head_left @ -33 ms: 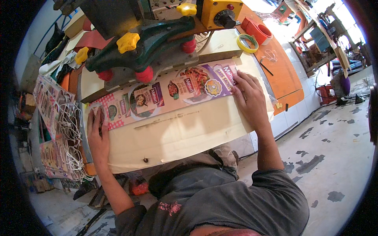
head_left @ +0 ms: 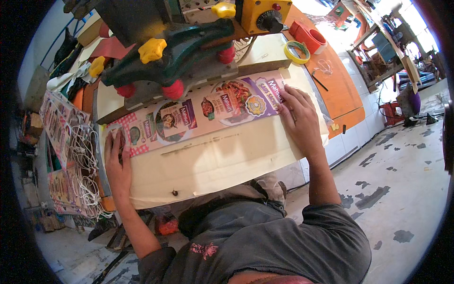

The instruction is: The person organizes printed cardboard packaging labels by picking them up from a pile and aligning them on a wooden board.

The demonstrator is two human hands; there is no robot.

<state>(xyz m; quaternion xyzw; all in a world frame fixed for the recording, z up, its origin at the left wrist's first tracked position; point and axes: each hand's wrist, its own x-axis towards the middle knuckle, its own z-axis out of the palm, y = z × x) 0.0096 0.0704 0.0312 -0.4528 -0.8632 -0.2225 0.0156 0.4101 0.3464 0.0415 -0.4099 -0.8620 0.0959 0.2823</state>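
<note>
- Left hand (head_left: 117, 163): fingers flat and spread, pressing down on the left end of the printed sheet (head_left: 198, 113); nothing is enclosed in the palm.
- Right hand (head_left: 299, 117): open, fingers extended, fingertips pressing the right end of the same sheet — a flat hold, not a grasp.
- Printed sheet: a long, thin, glossy strip with food pictures, a purple section at the right end and a red-and-white checked section at the left. It lies flat on the work table (head_left: 227, 163), its far edge running under the machine (head_left: 175, 52).
- Work table: pale cream surface, smooth, with a faint line scored along it and a small dark hole near the front edge.
- Machine: dark green cast body with red and yellow knobs; a yellow control box (head_left: 265, 14) sits behind it.
- Surroundings: a roll of yellow tape (head_left: 297, 51) on the table's far right corner; stacked printed bags with white cord handles (head_left: 71, 151) at the left.
- Compared with the earlier frame: both hands and the sheet hold the same positions — no visible shift.
</note>
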